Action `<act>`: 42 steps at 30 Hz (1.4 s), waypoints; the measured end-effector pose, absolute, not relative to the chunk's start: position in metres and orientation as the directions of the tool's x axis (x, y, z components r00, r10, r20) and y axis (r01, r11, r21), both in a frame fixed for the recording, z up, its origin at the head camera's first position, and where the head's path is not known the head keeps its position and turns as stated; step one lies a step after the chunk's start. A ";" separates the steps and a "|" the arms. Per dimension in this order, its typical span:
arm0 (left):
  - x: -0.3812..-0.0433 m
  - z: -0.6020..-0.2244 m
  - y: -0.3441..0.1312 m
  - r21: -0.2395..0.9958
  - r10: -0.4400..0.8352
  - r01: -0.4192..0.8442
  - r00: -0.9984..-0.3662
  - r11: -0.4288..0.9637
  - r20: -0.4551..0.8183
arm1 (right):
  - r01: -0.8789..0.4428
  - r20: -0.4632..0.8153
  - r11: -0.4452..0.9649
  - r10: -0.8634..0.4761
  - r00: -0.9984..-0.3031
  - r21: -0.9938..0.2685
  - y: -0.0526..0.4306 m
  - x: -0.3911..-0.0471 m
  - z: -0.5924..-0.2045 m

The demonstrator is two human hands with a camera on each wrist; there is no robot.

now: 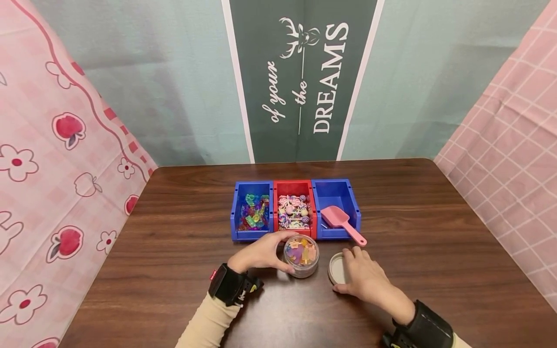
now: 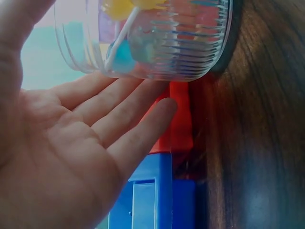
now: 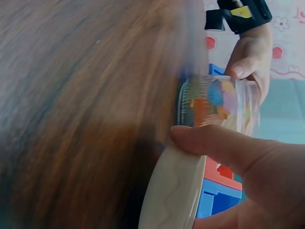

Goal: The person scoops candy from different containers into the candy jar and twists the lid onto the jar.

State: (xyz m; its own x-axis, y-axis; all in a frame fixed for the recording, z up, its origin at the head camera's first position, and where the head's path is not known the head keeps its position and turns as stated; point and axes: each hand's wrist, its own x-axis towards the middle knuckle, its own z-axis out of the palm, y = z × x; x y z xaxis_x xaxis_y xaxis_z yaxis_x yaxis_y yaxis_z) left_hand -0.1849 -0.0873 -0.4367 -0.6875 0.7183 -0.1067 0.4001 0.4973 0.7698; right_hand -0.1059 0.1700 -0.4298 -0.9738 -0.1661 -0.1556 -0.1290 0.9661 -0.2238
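A clear round jar stands upright on the table, filled with colourful little pieces. My left hand holds it from the left, thumb at the near side and fingers round the far side. In the left wrist view, the fingers run behind the jar's ribbed wall. Right of the jar, my right hand grips a pale round lid by its rim, the cream inside facing up. The right wrist view shows the thumb on the lid's edge.
Behind the jar, three joined bins stand in a row: a blue bin of translucent coloured pieces, a red bin of lollipop-like pieces, and another blue bin. A pink scoop leans in the right bin, its handle over the front edge.
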 end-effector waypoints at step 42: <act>-0.183 -0.434 -0.087 0.784 0.694 0.348 -0.705 0.514 -0.142 | -0.067 -0.063 0.414 -0.294 -0.954 -0.908 0.176 -0.125 -0.390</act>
State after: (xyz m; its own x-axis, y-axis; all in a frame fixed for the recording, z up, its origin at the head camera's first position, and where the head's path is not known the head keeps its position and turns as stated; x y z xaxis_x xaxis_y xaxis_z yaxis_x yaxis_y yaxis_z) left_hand -0.1832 -0.0865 -0.4337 -0.7055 0.6943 -0.1421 0.3481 0.5141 0.7839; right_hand -0.1252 0.1761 -0.3902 -0.9536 -0.2944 -0.0635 -0.0674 0.4141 -0.9077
